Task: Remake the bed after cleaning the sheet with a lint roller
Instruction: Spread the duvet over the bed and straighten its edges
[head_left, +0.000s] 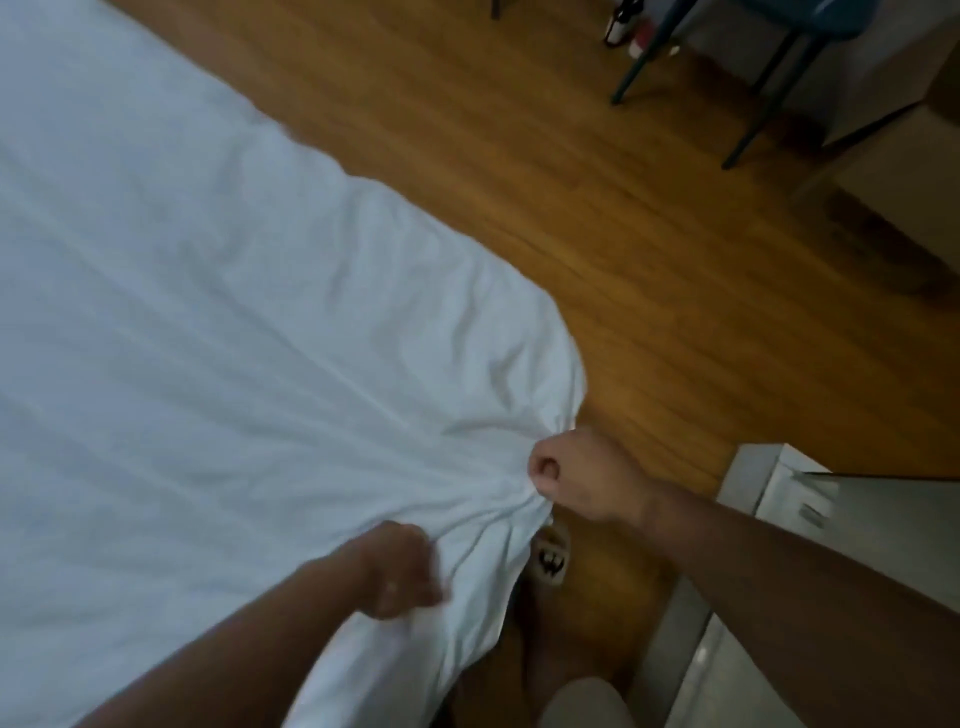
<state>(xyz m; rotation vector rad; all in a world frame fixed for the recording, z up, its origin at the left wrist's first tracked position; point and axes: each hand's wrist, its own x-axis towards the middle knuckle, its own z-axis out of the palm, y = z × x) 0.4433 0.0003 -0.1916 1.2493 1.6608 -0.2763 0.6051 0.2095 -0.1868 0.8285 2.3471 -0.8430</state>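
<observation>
A white sheet (218, 322) covers the bed and fills the left half of the view, with creases running toward its near right corner. My right hand (576, 475) is a fist shut on that bunched corner, just off the bed's edge above the floor. My left hand (402, 569) is closed on the sheet's near edge a little lower and to the left, where the cloth hangs down the side of the bed. No lint roller is in view.
Wooden floor (597, 223) runs along the right of the bed. A chair with dark blue legs (769, 88) stands at the top right beside bottles (623, 26). A grey cabinet (810, 519) is at the right edge. A slipper (553, 556) lies below the corner.
</observation>
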